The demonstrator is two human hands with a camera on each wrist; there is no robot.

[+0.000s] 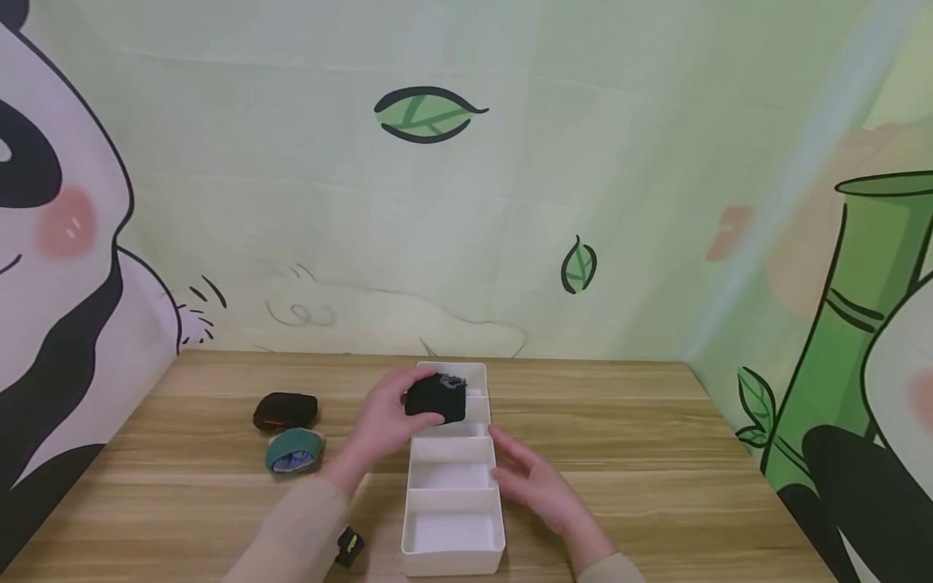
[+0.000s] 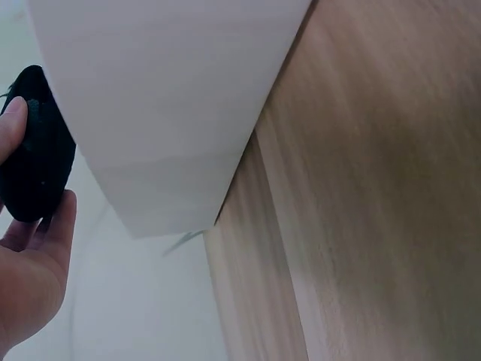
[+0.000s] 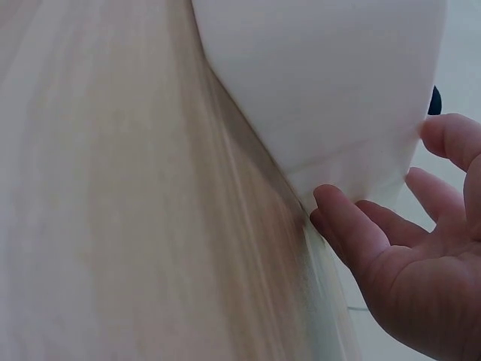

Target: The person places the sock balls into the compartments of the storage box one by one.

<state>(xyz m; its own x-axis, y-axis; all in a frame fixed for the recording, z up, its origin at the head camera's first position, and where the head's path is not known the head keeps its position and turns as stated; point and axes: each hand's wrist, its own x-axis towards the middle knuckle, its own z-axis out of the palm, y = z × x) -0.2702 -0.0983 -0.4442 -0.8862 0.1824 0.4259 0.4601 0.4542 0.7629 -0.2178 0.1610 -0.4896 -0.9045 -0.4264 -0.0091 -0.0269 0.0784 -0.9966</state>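
Observation:
My left hand (image 1: 385, 419) pinches a folded black sock (image 1: 437, 399), thumb in front and fingers behind. The sock has a grey-blue patch at its upper corner and is over the far compartments of a long white divided box (image 1: 452, 564). In the left wrist view, the sock (image 2: 36, 162) appears beside the box wall (image 2: 165, 98). My right hand (image 1: 539, 486) is at the box's right side, fingers spread and gently bent. Its fingertips meet the white wall (image 3: 323, 83) in the right wrist view. The box's two near compartments show bare floors; the sock partly hides the far ones.
Left of the box lie a black rolled bundle (image 1: 286, 411) and a teal ribbed rolled bundle (image 1: 295, 450) with blue inside. A small black piece with a yellow mark (image 1: 350, 546) sits by my left sleeve. Behind the wooden table (image 1: 605, 413) hangs a printed panda backdrop (image 1: 291, 202).

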